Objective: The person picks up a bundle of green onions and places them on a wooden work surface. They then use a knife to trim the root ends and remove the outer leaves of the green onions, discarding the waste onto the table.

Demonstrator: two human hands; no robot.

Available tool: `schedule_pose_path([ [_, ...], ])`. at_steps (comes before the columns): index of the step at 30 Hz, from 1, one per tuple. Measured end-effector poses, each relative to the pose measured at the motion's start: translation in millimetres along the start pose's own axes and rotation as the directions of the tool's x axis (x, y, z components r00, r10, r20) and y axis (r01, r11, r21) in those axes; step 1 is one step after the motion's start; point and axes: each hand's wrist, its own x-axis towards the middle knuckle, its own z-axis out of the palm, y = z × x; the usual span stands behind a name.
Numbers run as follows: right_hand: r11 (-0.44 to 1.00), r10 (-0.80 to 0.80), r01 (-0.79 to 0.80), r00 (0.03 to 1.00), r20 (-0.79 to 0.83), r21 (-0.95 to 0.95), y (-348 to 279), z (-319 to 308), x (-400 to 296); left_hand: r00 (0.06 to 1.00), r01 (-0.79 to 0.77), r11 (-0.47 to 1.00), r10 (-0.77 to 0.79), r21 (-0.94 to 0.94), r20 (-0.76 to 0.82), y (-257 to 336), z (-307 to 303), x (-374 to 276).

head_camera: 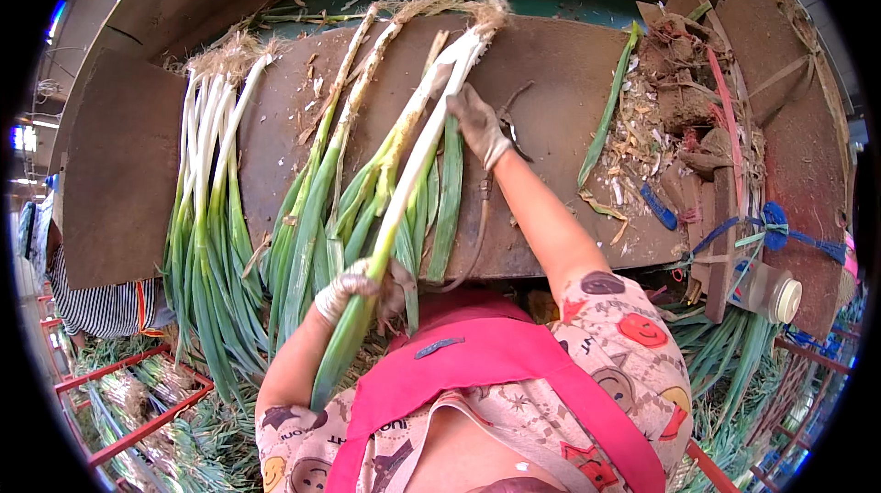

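My left hand [361, 290], in a light glove, is closed around the green lower part of a large leek or Welsh onion [416, 163]. The stalk slants up and right over the brown board [550, 87], its roots at the top. My right hand [478, 123], gloved too, has its fingers against the white shaft below the roots; its grip is partly hidden. Several untrimmed stalks [351, 108] with yellowed skins lie left of it. Farther left is a row of white-shafted stalks [206, 128]. Just right of my right hand lies a partly hidden metal tool [513, 128].
A thin hose [482, 225] curves over the board's near edge. At the right are a loose green leaf [611, 104], peelings [630, 142], a blue object [659, 206], tied wooden pieces [723, 245] and a clear plastic jar [760, 290]. A striped-clothed person [103, 304] is at far left.
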Motion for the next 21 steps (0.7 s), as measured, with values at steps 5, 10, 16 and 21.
schedule_pose_path([
  [5, 0.721, 0.083, -0.378, 0.879, 0.470, 0.580, -20, 9, 39, 0.979, 0.006, 0.998, -0.018, 0.062, 0.201, -20, 8, -11],
  [10, 0.527, -0.036, -0.440, 0.843, 0.537, 0.727, -20, 13, 27, 0.971, -0.038, 0.995, 0.016, 0.088, 0.240, -23, -15, -35],
  [16, 0.934, 0.216, -0.281, 0.936, 0.280, 0.221, -19, 63, 62, 0.963, -0.041, 0.987, -0.003, 0.154, 0.271, -11, -43, -58],
  [21, 0.898, 0.216, -0.164, 0.973, -0.085, 0.409, -90, 23, 172, 0.999, 0.052, 0.985, -0.050, 0.162, -0.016, -7, -69, -143],
])
